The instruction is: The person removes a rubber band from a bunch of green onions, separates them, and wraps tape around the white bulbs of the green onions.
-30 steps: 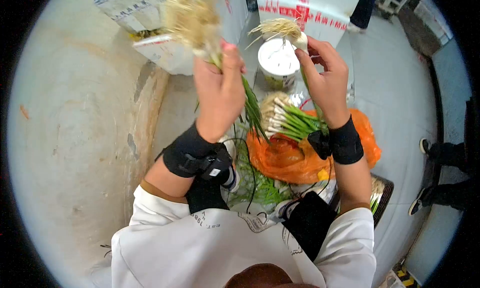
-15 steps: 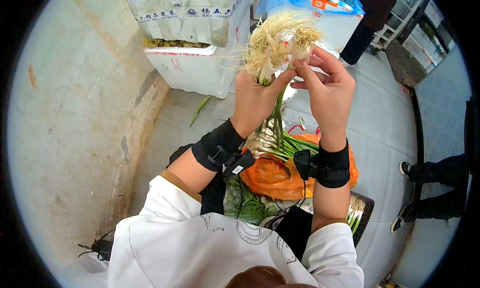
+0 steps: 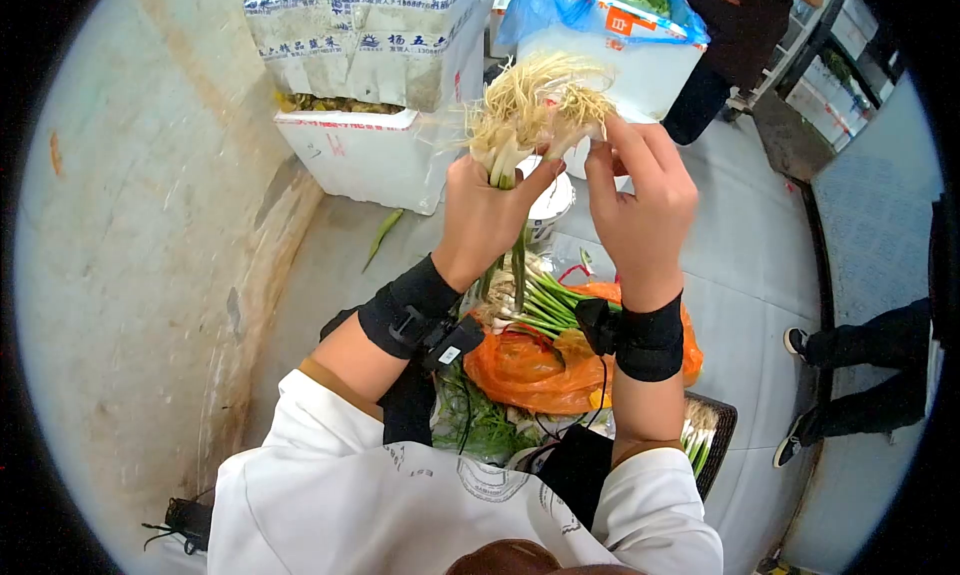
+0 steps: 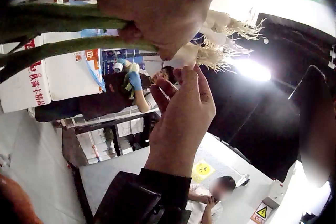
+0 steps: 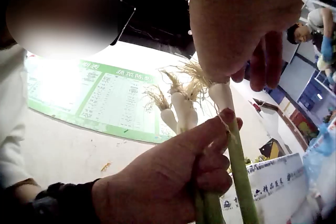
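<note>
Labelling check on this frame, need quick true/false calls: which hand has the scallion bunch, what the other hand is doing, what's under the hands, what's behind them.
1. The left hand grips a bunch of scallions with the roots pointing up. True.
2. The right hand hangs idle, away from the bunch. False: its fingers pinch at the root end of a scallion next to the bunch.
3. An orange plastic bag with more scallions lies below the hands. True.
4. The white foam boxes stand at the person's right. False: they stand ahead and to the left, stacked by the wall.
5. A blue-lined box holds leafy greens. True.
</note>
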{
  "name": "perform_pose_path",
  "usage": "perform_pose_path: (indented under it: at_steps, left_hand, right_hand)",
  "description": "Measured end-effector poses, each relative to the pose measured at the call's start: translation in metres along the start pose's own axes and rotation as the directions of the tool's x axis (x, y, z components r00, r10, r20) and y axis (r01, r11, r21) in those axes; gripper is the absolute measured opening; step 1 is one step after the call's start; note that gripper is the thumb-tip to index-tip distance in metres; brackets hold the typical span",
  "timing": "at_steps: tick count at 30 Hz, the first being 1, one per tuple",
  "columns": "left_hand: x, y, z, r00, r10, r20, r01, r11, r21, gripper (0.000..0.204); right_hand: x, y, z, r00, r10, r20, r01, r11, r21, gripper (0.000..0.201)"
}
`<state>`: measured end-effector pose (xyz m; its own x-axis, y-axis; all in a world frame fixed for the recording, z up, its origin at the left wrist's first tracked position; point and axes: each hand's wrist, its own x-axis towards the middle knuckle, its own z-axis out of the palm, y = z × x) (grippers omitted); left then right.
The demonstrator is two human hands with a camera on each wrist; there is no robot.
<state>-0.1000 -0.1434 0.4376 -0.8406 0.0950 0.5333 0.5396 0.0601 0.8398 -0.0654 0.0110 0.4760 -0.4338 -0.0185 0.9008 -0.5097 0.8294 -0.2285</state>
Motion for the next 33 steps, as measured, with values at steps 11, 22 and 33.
perform_pose_path:
  at_steps: [11, 22, 33]
  left_hand:
    - [-0.001, -0.007, 0.005, 0.991, 0.123, 0.053, -0.121, 0.992, -0.036, 0.018]
    - [0.002, -0.022, 0.002, 0.957, 0.188, 0.222, -0.179, 0.982, -0.06, 0.016]
    - [0.002, -0.001, -0.009, 0.814, -0.155, 0.559, 0.407, 0.84, -0.359, 0.019]
  right_hand:
    - [-0.001, 0.02, -0.008, 0.998, 0.025, -0.053, -0.017, 0.99, 0.138, 0.016]
    - [0.007, 0.033, -0.032, 0.838, 0.506, -0.205, -0.446, 0.851, 0.278, 0.013]
    - [0.001, 0.026, -0.032, 0.716, 0.315, 0.624, -0.697, 0.385, 0.605, 0.032]
